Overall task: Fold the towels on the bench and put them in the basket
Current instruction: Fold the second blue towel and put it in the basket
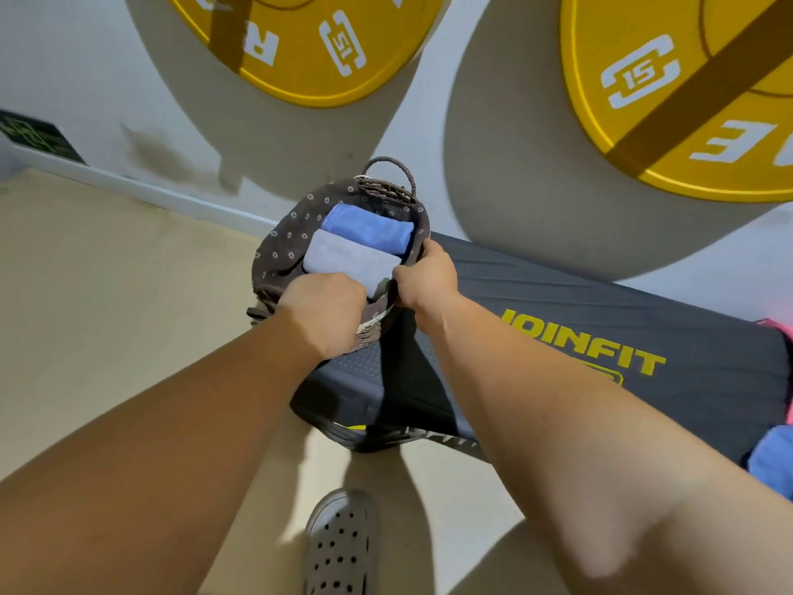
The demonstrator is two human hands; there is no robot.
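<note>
Lying under left hand (pixel 322 311) fingers (pixel 348 284): grey towel (pixel 343 257), in basket (pixel 281 244).

wall (pixel 77 70): left yellow disc (pixel 300 58), right yellow disc (pixel 669 19), likely weight plates | floor (pixel 107 272): grey clog (pixel 341 547)

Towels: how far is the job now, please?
Done: a blue towel lies folded in the basket. In hand: the left hand holds a pale towel beside it, the right hand grips the rim. Left: a blue cloth and a pink cloth at the bench end.
</note>
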